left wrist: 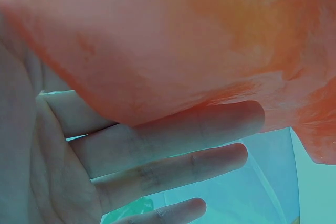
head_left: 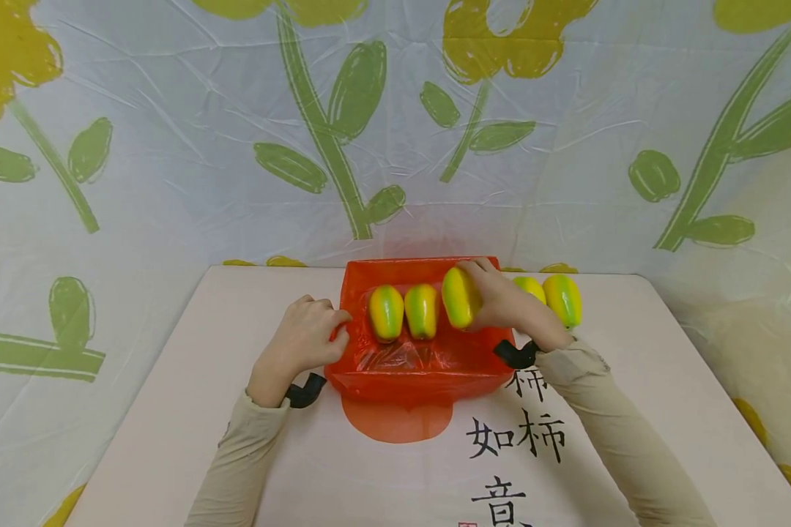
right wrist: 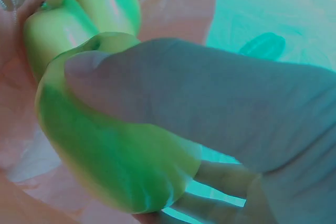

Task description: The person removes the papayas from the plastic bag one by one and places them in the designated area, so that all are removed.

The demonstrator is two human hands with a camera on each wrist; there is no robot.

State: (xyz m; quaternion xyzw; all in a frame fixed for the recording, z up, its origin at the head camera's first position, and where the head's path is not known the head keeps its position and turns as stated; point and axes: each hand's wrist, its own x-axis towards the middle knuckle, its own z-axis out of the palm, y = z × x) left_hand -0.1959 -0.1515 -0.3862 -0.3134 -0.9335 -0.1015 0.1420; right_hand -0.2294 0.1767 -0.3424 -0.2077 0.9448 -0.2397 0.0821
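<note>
A red plastic bag point(head_left: 422, 386) stands with its mouth spread wide. My left hand point(head_left: 308, 333) holds its left side; in the left wrist view several fingers point(left wrist: 210, 121) lie stretched along the outside of the red plastic, and the thumb is hidden. Over the bag's right part, my right hand point(head_left: 501, 296) grips a yellow-green papaya point(head_left: 460, 298), thumb on one side and fingers round the other. Two more papayas, a left one point(head_left: 386, 313) and a middle one point(head_left: 421, 311), lie side by side inside the bag, stem ends away from me.
Right of the bag, another papaya point(head_left: 562, 300) lies on the table, beside one point(head_left: 530, 287) partly covered by my right hand. Black Chinese characters point(head_left: 515, 439) mark the pale tabletop point(head_left: 369, 483). A flower-patterned curtain point(head_left: 224, 146) hangs behind the table's far edge.
</note>
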